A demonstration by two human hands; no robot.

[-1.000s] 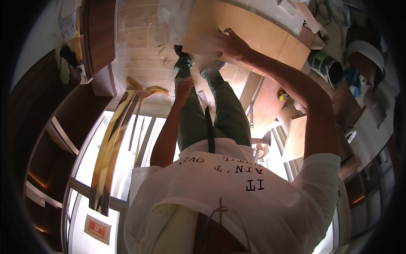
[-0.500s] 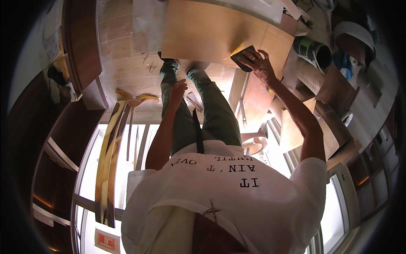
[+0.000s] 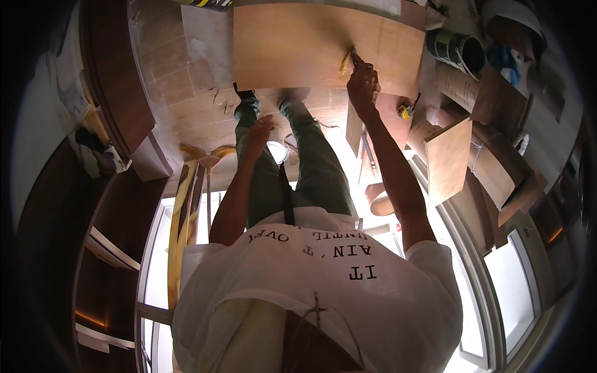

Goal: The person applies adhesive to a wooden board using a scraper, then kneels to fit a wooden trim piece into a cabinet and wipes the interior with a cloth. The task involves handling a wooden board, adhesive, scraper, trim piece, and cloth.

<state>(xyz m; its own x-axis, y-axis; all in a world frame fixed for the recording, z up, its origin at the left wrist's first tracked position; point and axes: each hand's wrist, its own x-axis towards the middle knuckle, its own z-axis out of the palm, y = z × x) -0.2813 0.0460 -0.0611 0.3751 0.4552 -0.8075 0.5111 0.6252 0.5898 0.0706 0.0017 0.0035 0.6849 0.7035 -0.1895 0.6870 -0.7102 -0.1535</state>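
The right hand point(image 3: 364, 85) pinches a dark scraper point(image 3: 356, 57) between its fingers, the blade seen nearly edge-on over the right half of a wide wooden board point(image 3: 286, 46). Just left of the blade, a yellow smear point(image 3: 344, 64) marks the board's surface. The left hand point(image 3: 261, 128) hangs beside the left leg of the green trousers point(image 3: 323, 171), its fingers loosely bent; I cannot tell whether they hold anything. The board lies in front of the person's 2 feet. Right of it, a dark green bucket point(image 3: 451, 51) lies tipped on its side, near a blue bag point(image 3: 502, 62). A yellow tape measure point(image 3: 405, 112) sits below the board's right end, and a broom point(image 3: 209, 161) stands left of the legs, bristles up.
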